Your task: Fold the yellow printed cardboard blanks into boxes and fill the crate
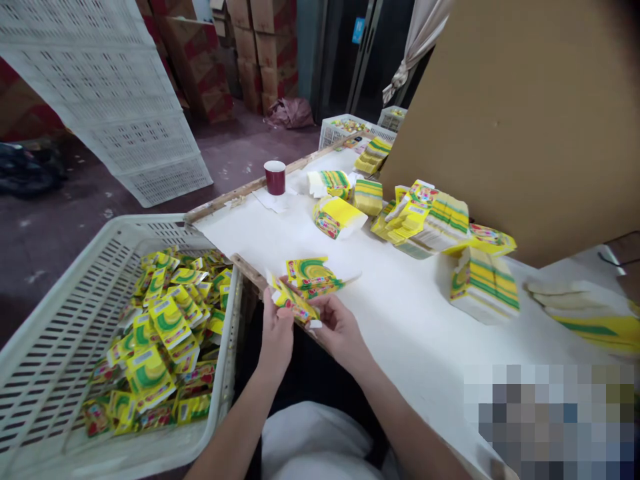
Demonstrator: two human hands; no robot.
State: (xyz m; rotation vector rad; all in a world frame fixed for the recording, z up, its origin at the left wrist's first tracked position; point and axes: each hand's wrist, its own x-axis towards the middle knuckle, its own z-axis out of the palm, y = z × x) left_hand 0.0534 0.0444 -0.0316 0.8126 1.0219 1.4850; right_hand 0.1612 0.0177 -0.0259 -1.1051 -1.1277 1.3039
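Both of my hands grip one small yellow printed carton (pixel 295 304) at the table's near edge. My left hand (pixel 277 328) has its fingers closed around the carton's left end, where a white flap sticks up. At the right end, the thumb and fingers of my right hand (pixel 340 330) pinch it near a small white flap. Just beyond lie a few more yellow and green cartons (pixel 313 270) on the white tabletop (pixel 395 320). To my left, a white plastic crate (pixel 45 380) holds many yellow cartons (pixel 167 323) in a loose heap.
Stacks of flat yellow cartons (pixel 440 217) stand along the table's far side, with another stack (pixel 485 283) at right. A maroon paper cup (pixel 275 179) sits near the left edge. Stacked white crates (pixel 120 100) lean into view at upper left. A cardboard panel (pixel 515 127) rises behind the table.
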